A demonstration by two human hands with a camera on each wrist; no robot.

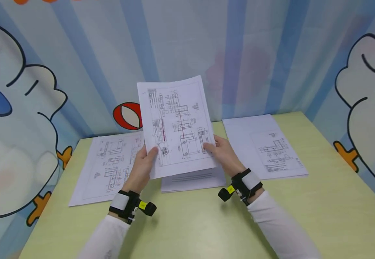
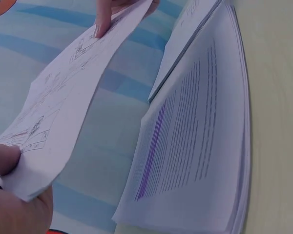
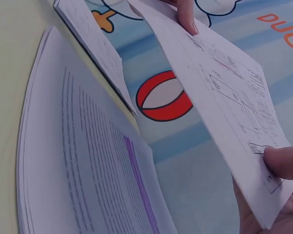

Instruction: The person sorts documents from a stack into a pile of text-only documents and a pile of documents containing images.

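Observation:
Both hands hold up a sheet of paper (image 1: 174,118) printed with technical drawings, tilted above the table. My left hand (image 1: 143,167) grips its lower left edge, thumb on the printed face and fingers behind. On the lower right edge, my right hand (image 1: 224,154) pinches it the same way. Red lines mark parts of the drawing. Under the held sheet lies a stack of text pages (image 2: 195,146), partly hidden in the head view; the wrist views show a purple highlighted line on its top page.
To the left lies a stack of drawing sheets (image 1: 90,180), partly behind the left hand. Another paper stack (image 1: 245,144) with drawings lies at the right. The pale green table (image 1: 190,223) meets a striped cartoon curtain (image 1: 187,43) at its back edge.

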